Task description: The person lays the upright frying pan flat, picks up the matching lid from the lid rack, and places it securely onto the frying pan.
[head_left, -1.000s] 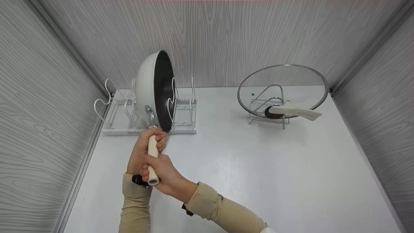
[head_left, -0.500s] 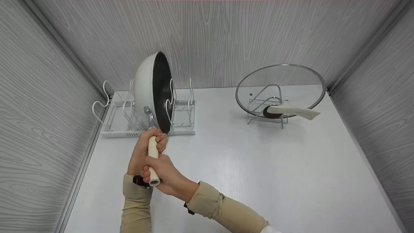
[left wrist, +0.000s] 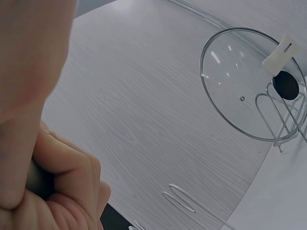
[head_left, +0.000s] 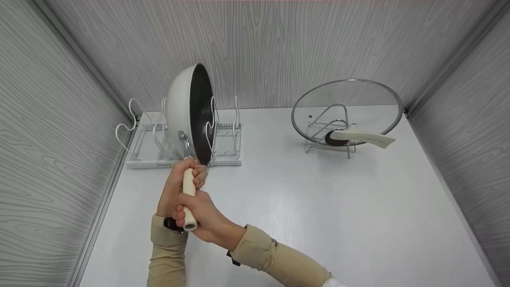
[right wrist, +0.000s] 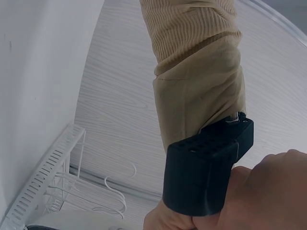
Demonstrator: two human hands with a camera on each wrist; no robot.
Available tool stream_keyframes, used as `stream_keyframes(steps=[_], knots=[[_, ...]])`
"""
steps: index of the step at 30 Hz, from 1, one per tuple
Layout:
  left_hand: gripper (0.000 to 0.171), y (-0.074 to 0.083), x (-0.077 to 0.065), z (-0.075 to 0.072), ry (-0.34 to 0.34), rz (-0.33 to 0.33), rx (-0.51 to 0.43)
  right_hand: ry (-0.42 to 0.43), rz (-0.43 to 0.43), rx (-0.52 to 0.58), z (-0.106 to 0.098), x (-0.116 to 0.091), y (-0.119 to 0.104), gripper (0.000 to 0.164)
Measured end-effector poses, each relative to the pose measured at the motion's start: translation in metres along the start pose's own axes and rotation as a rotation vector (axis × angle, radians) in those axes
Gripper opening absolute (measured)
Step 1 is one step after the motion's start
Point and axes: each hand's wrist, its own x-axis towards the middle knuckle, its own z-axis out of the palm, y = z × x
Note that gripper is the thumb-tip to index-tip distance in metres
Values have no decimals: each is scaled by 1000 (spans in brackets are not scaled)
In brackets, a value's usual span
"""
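A deep frying pan (head_left: 179, 101), white outside and black inside, stands on its side among the wires of a white rack (head_left: 145, 163). Its cream handle (head_left: 189, 181) points toward me. My left hand (head_left: 173, 187) grips the handle close to the pan, fingers curled round it. Lower down, my right hand (head_left: 209, 217) wraps the handle near its hollow end, crossing over the left wrist. In the left wrist view, curled fingers (left wrist: 72, 177) fill the lower left. The right wrist view shows a sleeved forearm (right wrist: 201, 86) with a black device (right wrist: 199, 175) strapped on.
At the right, a glass lid (head_left: 318, 91) with a steel rim leans upright on a small wire stand (head_left: 348, 153); its cream knob handle (head_left: 364, 137) faces me. Grey wood-grain panels (head_left: 259, 52) enclose the white tabletop (head_left: 279, 191) at the back and sides.
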Motion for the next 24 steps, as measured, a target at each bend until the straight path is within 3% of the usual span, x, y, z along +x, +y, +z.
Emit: stream_keyframes(steps=[13, 24], knots=[[32, -1, -9, 1, 11, -11, 6, -6, 19, -11, 2, -5, 2, 14], [29, 2, -9, 7, -1, -3, -10, -18, 13, -16, 3, -7, -2, 23]])
